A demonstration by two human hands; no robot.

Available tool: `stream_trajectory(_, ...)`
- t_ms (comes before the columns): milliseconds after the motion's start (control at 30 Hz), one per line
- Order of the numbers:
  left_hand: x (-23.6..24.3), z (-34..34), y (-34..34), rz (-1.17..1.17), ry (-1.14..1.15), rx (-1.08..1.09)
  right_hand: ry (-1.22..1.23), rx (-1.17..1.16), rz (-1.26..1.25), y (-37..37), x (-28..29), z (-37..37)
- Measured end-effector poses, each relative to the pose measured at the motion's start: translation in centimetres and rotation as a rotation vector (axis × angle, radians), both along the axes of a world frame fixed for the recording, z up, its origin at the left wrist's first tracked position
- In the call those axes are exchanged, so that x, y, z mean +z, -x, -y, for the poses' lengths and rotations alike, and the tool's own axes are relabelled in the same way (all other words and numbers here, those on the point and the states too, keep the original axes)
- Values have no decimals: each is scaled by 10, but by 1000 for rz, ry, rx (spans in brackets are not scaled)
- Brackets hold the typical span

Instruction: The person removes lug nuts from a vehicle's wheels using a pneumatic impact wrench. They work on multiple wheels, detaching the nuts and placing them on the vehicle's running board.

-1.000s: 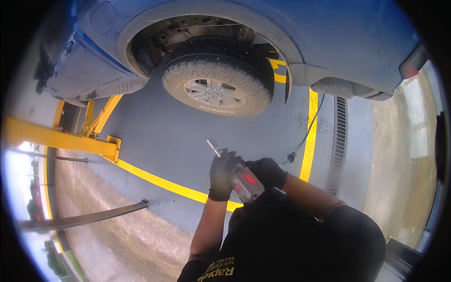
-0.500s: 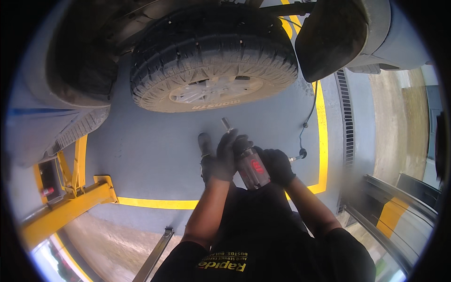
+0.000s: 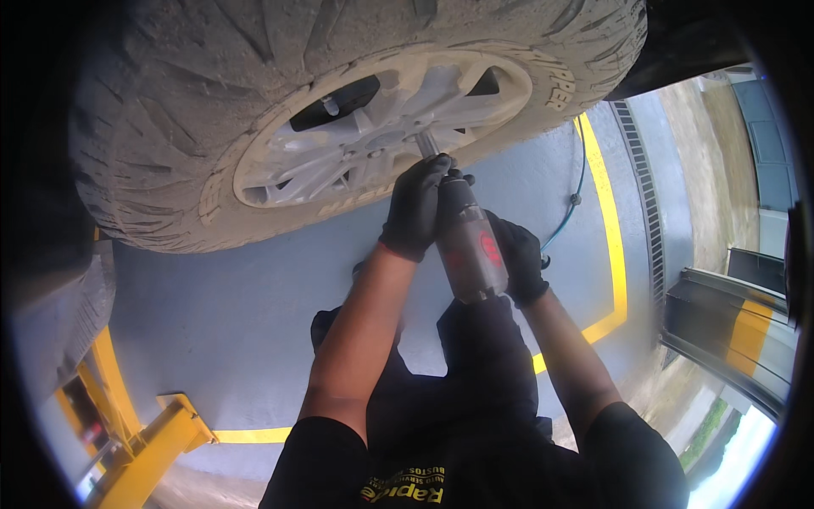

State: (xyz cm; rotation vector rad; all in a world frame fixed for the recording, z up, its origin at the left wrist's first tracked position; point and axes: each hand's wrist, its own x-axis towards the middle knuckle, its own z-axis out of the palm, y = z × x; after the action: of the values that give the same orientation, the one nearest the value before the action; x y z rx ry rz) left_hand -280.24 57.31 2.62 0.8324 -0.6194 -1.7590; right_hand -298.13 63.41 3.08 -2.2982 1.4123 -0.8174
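An impact wrench (image 3: 468,246) with a grey body and red marks is held in both my gloved hands. My left hand (image 3: 415,206), in a black glove, is closed round its front end near the long metal socket (image 3: 426,144). Behind the body, my right hand (image 3: 521,254) grips the handle, which is mostly hidden. The socket's tip meets the silver wheel rim (image 3: 280,182) close to its hub, among the lug nuts; whether it sits on a nut I cannot tell. Round the rim is a large dusty tyre (image 3: 144,161) with chunky tread.
A teal air hose (image 3: 570,222) hangs to the right of the wrench. A yellow lift arm (image 3: 161,454) stands at the lower left. Yellow lines (image 3: 617,254) mark the grey floor (image 3: 212,314), and a drain grate (image 3: 640,182) runs along the right.
I have come closer to the wheel, which now fills the upper view. The wrench has moved up with both hands, and its socket has gone from below the tyre to the rim.
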Motion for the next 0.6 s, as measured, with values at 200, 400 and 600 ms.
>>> stream_trajectory(200,-30,31,3,206,217,-68,109,-27,100,9,-58,20)
stream_trajectory(400,-54,45,18,-529,17,6,22,106,377,4,-106,44)
stream_trajectory(600,-36,34,9,137,46,-7,123,67,351,-3,-101,37)
